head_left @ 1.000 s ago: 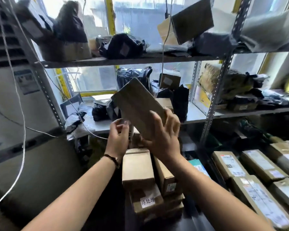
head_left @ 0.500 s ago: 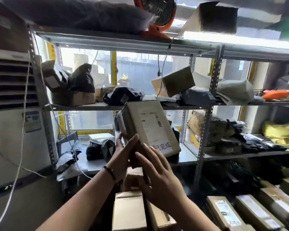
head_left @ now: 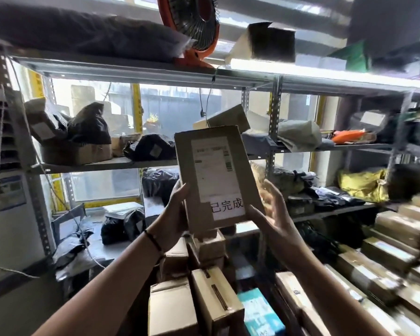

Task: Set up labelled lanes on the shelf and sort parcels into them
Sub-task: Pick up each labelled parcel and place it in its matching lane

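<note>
**Flat labelled parcel held up in front of the shelf**

The grey metal shelf (head_left: pixel 131 71), built of perforated uprights and thin flat boards, fills the view behind the flat parcel (head_left: pixel 214 175). Up and to the left of the parcel, a long, dark, soft padded bundle (head_left: pixel 83 35) lies on the top board. A round orange fan (head_left: pixel 192 25) with a wire grille stands directly above the parcel. Low to the parcel's right, long cardboard boxes (head_left: pixel 386 251) lie in rows with pale labels. Right of the parcel sits a crumpled yellow bag (head_left: pixel 361 183). Just left of the parcel's top edge is a glossy black plastic mailer (head_left: pixel 150 147). Below the parcel stand squarer brown cartons (head_left: pixel 211 299).

The parcel is a thin, rectangular slab of plain brown cardboard. It is upright in the air in front of the middle boards, tilted slightly, and rests on no shelf. A white shipping label (head_left: pixel 214 166) covers most of its face. A smaller white slip (head_left: pixel 227 207) with three printed characters sits at its lower right corner.

The left hand (head_left: pixel 175 214) grips the parcel's lower left edge, thumb on the front and palm behind. The right hand (head_left: pixel 274 214) is spread, its fingers straight, with the thumb at the lower right corner. Whether it bears any weight is unclear. A thin black band (head_left: pixel 154 241) circles the left wrist.
</note>
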`<action>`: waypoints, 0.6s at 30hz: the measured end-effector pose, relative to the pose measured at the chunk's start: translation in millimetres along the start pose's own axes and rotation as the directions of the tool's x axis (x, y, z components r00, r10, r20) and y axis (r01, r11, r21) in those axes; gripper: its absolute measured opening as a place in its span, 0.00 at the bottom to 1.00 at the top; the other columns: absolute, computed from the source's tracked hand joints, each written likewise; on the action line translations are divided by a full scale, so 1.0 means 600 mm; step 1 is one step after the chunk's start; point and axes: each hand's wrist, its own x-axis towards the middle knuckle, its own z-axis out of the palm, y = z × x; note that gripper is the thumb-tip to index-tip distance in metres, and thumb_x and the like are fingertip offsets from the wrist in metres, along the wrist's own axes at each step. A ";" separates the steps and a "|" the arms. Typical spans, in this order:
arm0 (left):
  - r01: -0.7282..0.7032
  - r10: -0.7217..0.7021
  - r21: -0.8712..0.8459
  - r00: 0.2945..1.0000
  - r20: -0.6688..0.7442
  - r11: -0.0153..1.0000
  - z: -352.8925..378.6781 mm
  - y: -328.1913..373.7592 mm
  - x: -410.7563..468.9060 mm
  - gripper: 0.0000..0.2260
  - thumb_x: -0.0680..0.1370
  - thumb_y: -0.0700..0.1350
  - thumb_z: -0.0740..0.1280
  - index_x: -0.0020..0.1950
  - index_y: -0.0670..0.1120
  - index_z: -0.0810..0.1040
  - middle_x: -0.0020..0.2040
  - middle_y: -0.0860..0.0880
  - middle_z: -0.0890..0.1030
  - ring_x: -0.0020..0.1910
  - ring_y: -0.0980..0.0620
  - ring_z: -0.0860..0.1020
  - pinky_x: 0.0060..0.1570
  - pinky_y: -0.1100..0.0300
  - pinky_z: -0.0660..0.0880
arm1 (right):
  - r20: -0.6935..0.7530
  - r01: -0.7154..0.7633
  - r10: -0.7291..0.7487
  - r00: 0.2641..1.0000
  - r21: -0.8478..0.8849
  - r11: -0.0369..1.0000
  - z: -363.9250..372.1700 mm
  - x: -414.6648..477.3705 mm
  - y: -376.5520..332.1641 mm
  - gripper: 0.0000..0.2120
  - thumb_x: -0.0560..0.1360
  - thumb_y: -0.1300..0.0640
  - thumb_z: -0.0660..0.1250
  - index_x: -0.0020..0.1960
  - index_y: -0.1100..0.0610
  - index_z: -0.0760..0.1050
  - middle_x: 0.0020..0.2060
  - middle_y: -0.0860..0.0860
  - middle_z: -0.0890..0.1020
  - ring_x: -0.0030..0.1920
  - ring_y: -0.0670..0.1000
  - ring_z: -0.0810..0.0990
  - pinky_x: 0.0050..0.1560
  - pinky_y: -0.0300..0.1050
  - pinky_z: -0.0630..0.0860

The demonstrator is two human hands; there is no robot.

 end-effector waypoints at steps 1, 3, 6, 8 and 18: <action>0.008 -0.008 0.023 1.000 0.012 1.000 0.016 -0.004 -0.007 0.45 0.64 0.67 0.76 0.76 0.50 0.67 0.69 0.42 0.77 0.64 0.39 0.78 0.52 0.40 0.80 | 0.107 -0.117 0.104 0.989 0.123 0.985 -0.014 -0.011 0.001 0.45 0.63 0.28 0.74 0.76 0.36 0.60 0.74 0.49 0.72 0.70 0.49 0.75 0.64 0.52 0.77; 0.003 -0.005 0.048 0.999 0.046 0.999 0.047 -0.016 -0.020 0.50 0.58 0.68 0.79 0.74 0.48 0.69 0.66 0.42 0.79 0.61 0.42 0.81 0.47 0.48 0.82 | 0.209 -0.226 0.184 0.961 0.201 0.953 -0.036 -0.039 0.004 0.43 0.63 0.36 0.76 0.74 0.40 0.63 0.66 0.48 0.80 0.62 0.49 0.82 0.53 0.46 0.81; 0.045 -0.043 -0.015 0.993 0.110 0.999 0.087 -0.050 -0.032 0.53 0.55 0.65 0.82 0.74 0.46 0.68 0.66 0.39 0.78 0.57 0.43 0.83 0.44 0.51 0.82 | 0.149 -0.285 0.258 0.954 0.201 0.937 -0.072 -0.084 0.019 0.47 0.60 0.35 0.80 0.74 0.39 0.64 0.65 0.50 0.81 0.63 0.52 0.82 0.60 0.54 0.77; 0.128 -0.112 -0.083 0.978 0.176 0.988 0.110 -0.081 -0.036 0.55 0.54 0.64 0.82 0.75 0.45 0.67 0.68 0.38 0.77 0.58 0.43 0.82 0.45 0.51 0.82 | 0.123 -0.319 0.298 0.947 0.222 0.921 -0.097 -0.112 0.026 0.48 0.60 0.35 0.80 0.75 0.42 0.63 0.65 0.53 0.81 0.64 0.54 0.81 0.65 0.59 0.74; 0.307 -0.264 -0.060 0.889 0.375 0.950 0.284 -0.252 -0.048 0.53 0.58 0.68 0.79 0.77 0.48 0.65 0.69 0.42 0.77 0.63 0.44 0.80 0.50 0.53 0.81 | -0.103 -0.357 0.433 0.896 0.413 0.838 -0.265 -0.261 0.065 0.45 0.67 0.41 0.79 0.76 0.54 0.63 0.64 0.60 0.80 0.62 0.61 0.81 0.58 0.56 0.78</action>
